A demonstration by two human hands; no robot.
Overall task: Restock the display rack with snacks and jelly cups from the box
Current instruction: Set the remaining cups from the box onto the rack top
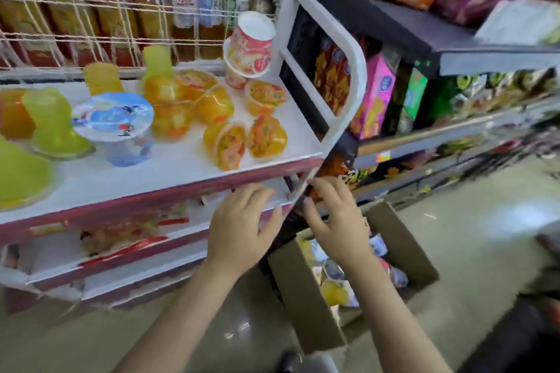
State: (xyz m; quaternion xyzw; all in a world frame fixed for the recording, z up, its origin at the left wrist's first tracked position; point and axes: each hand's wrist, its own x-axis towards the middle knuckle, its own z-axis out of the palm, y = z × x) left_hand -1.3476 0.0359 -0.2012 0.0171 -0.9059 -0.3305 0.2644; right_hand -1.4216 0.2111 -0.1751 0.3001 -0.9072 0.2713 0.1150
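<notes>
I see both hands at the display rack front edge: left hand released, right hand fingers relaxed, grasping nothing. The box with jelly cups stands below the rack.

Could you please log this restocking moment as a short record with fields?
place: shop aisle
rack top shelf: orange jelly cups, green cups, blue-lidded cup, pink cups
left hand: fingers straight, at the edge of the second shelf, holding nothing visible
right hand: fingers loosely curled, at the rack's corner above the box, grip on anything unclear
box: open on the floor, jelly cups inside
</notes>
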